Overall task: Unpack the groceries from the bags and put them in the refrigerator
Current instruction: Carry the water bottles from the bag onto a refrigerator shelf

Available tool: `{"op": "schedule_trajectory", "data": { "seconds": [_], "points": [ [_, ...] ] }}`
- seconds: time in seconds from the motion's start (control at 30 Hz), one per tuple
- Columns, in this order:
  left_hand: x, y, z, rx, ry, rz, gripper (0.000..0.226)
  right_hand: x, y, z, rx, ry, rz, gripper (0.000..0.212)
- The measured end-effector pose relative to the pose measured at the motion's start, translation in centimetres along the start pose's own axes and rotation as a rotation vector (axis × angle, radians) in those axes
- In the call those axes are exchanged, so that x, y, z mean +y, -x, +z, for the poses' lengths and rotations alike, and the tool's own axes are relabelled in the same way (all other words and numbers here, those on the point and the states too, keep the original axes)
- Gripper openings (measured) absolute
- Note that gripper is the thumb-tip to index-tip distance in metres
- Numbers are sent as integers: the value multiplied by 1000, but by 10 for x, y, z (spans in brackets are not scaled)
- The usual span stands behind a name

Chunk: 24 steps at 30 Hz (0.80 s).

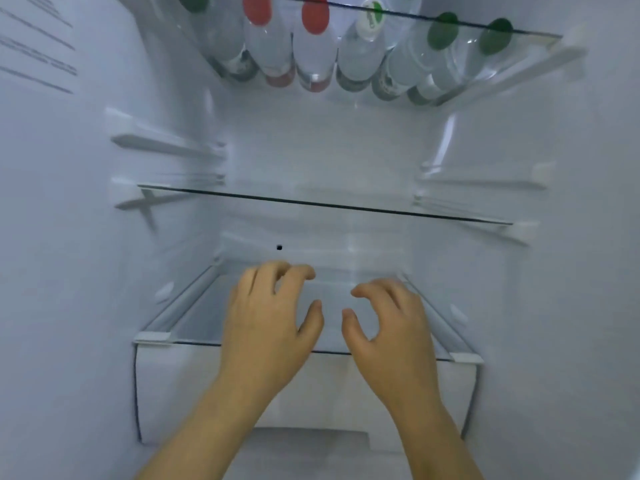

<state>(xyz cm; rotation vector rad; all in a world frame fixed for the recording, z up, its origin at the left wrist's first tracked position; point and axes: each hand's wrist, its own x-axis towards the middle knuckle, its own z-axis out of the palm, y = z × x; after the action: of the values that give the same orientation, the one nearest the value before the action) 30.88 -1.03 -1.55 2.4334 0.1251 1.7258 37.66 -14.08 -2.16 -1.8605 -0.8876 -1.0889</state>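
Curling a little and spread apart, the fingers [294,271] of the left hand [266,317] hold nothing. The right hand [391,323] is the same, loose and holding nothing. Both hands are inside the refrigerator [69,237], over the bottom glass shelf [194,342]. I cannot tell if they touch it. Under that shelf is a white drawer [180,393].

No bags show. The only groceries I can see are the bottles [315,46], lying on their sides on the top shelf [519,32] with red and green caps facing out. They look full, so I think they are heavy, hard and smooth, and they may roll. Grabbing one around its middle seems best.

The middle shelf [325,204] is glass too, hard and slick, so things should go down softly. White walls stand close on both sides.
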Motion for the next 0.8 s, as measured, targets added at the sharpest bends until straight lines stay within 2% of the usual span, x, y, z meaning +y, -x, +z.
{"op": "schedule_trajectory", "data": {
  "seconds": [0.13, 0.3, 0.4, 0.6, 0.8],
  "points": [
    [4, 39, 18, -97, 42, -57, 30, 19, 34, -3, -66, 61, 104, 34],
    [16, 69, 20, -150, 141, -25, 29, 19, 68, -19, -17, 174, 161, 31],
    [27, 78, 15, -175, 262, 43, 27, 9, 88, -32, -2, 229, 260, 32],
    [51, 113, 13, -375, 469, 142, 30, -17, 151, -64, -7, 394, 445, 33],
    [103, 162, -9, -600, 639, 306, 32, -51, 222, -127, 72, 578, 661, 32]
  ]
}}
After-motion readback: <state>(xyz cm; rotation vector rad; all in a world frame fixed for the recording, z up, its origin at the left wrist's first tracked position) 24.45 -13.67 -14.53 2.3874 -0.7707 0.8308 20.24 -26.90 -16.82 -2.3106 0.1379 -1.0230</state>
